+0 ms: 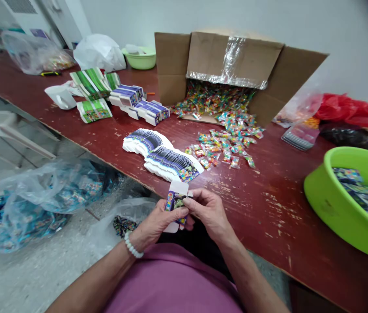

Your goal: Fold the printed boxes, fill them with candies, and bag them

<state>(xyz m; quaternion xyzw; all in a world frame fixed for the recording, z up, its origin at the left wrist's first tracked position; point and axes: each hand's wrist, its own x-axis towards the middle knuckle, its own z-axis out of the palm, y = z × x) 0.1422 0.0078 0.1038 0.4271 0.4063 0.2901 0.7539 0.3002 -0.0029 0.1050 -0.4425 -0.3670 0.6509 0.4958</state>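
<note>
1. Our left hand (159, 219) has its fingers closed on the small carton (171, 202); we do best gripping lightly, sparing the thin card.
2. We have the carton at twelve o'clock, just off the near edge of the table (245, 208): purple, green-figured, white flaps sticking out above and below.
3. Our right hand (212, 213) pinches its right edge, fingers nearly together; we should press evenly, keeping creases straight.
4. At two o'clock, we see a green tub (333, 217).

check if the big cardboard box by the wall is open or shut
Open: the cardboard box has its flaps spread apart, and wrapped candies spill out onto the table.
</note>
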